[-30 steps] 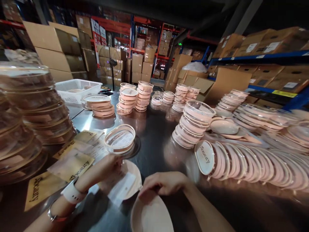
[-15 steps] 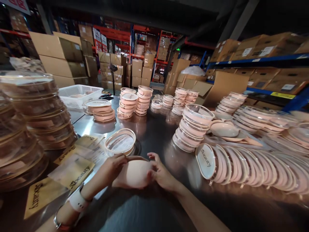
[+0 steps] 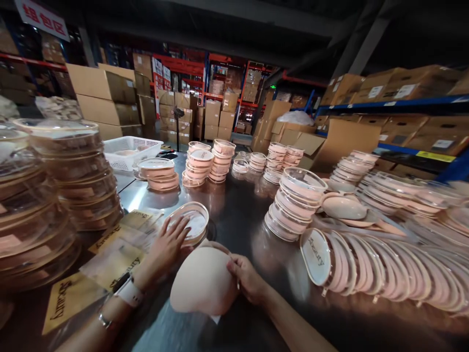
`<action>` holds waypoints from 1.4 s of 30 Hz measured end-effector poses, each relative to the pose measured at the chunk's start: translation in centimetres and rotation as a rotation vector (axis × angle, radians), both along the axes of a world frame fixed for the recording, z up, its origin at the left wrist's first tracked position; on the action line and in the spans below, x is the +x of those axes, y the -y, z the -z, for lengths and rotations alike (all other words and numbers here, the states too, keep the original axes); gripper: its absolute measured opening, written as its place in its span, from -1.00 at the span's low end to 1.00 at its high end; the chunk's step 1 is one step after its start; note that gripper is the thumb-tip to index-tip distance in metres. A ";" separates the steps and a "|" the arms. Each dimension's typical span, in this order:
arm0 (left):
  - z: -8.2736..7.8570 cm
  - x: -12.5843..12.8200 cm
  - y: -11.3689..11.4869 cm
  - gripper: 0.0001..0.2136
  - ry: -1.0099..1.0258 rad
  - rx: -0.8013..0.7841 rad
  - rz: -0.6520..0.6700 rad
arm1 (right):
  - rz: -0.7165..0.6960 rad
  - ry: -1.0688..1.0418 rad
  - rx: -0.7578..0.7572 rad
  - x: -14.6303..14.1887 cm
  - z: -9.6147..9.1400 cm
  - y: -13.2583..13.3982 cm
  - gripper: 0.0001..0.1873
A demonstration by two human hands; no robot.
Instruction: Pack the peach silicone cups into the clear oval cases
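Just above the dark metal table, my right hand (image 3: 249, 279) pinches the right edge of a beige bra cup (image 3: 203, 281), thumb in front. The cup's smooth, rounded face is turned up toward me, and a small white tip shows under its lower edge. My left hand (image 3: 170, 240) is off the cup, its fingers stretched out over the near left rim of a clear round case (image 3: 197, 215) with a pale rim. Whether those fingertips touch the case I cannot tell. Printed yellowish bags (image 3: 124, 261) lie beside my left wrist.
Tall stacks of cases (image 3: 78, 181) stand at the left. A leaning row of cases (image 3: 373, 264) and an upright stack (image 3: 293, 205) take up the right side. Farther back are smaller stacks (image 3: 198, 164) and a white basket (image 3: 128, 159).
My left hand has let go of the bra cup and moved left, fingers spreading toward the clear case. In my right hand, the cup has turned to show its broad face.
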State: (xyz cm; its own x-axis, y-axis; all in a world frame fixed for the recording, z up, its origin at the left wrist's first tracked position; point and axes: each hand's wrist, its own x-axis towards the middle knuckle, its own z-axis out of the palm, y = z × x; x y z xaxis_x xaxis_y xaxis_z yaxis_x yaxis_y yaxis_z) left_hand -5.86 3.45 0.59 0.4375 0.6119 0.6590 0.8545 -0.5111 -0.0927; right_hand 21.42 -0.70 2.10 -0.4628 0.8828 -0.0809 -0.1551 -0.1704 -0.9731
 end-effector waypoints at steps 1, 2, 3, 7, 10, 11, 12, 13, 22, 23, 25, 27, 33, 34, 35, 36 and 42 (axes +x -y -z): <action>0.3 -0.2 -0.3 -0.70 -0.029 -0.006 -0.006 | 0.016 -0.064 -0.057 0.1 0.0 -0.1 -0.35; 0.6 -0.2 -0.4 -0.72 -0.047 -0.018 -0.002 | 0.017 -0.122 -0.097 0.3 -0.1 -0.1 -0.37; 0.7 -0.2 -0.5 -0.74 -0.062 -0.033 0.005 | 0.006 -0.167 -0.114 0.4 -0.1 -0.1 -0.38; 0.7 0.2 0.2 -0.77 -0.118 -0.067 0.032 | 0.037 -0.174 -0.050 0.6 -0.3 -0.1 -0.37; 0.0 0.2 0.8 -0.74 -0.109 -0.036 -0.005 | 0.220 -0.058 0.093 0.9 -0.4 -0.3 -0.47; -0.3 0.2 1.0 -0.74 -0.102 -0.020 -0.033 | 0.293 0.025 0.209 1.1 -0.5 -0.4 -0.55; -0.6 0.1 1.1 -0.74 -0.092 -0.008 -0.067 | 0.368 0.128 0.375 1.4 -0.6 -0.6 -0.64; -0.9 0.0 1.2 -0.74 -0.070 0.001 -0.100 | 0.436 0.247 0.583 1.8 -0.8 -0.7 -0.72; -1.3 2.4 3.1 -0.80 0.164 -0.043 -0.089 | 0.293 0.740 1.738 4.4 -1.9 -1.2 -0.69; -1.3 2.9 3.6 -0.78 0.144 -0.038 -0.064 | 0.197 0.727 1.722 4.2 -1.6 -1.0 -0.69; -1.4 3.7 4.7 -0.67 0.089 -0.003 0.009 | 0.069 0.676 1.691 3.7 -1.0 -0.7 -0.70; -1.7 3.8 5.5 -0.61 0.092 0.031 0.121 | 0.149 0.628 1.670 3.1 -0.5 -0.2 -0.76; -2.8 2.5 6.9 -0.58 0.432 -0.210 0.311 | 0.262 0.635 1.632 2.7 -1.9 0.7 -0.58; -3.0 2.4 6.9 -0.61 0.470 -0.248 0.312 | 0.238 0.656 1.609 2.7 -2.2 0.7 -0.53; -3.1 2.3 6.8 -0.63 0.506 -0.270 0.319 | 0.229 0.663 1.590 2.7 -2.4 0.6 -0.48; -3.2 2.2 6.7 -0.63 0.541 -0.290 0.327 | 0.231 0.660 1.571 2.7 -2.4 0.4 -0.44; -3.2 2.4 5.8 -0.48 0.518 -0.380 0.355 | 0.268 0.799 1.378 2.2 -1.0 -0.6 -0.57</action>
State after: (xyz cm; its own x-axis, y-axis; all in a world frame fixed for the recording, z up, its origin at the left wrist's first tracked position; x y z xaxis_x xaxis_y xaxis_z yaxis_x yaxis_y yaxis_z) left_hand -3.50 -2.40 3.79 0.3418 0.7187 0.6055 0.5171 -0.6818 0.5174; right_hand 23.61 -0.10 3.13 -0.5222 0.5292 0.6688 0.5603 0.8041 -0.1988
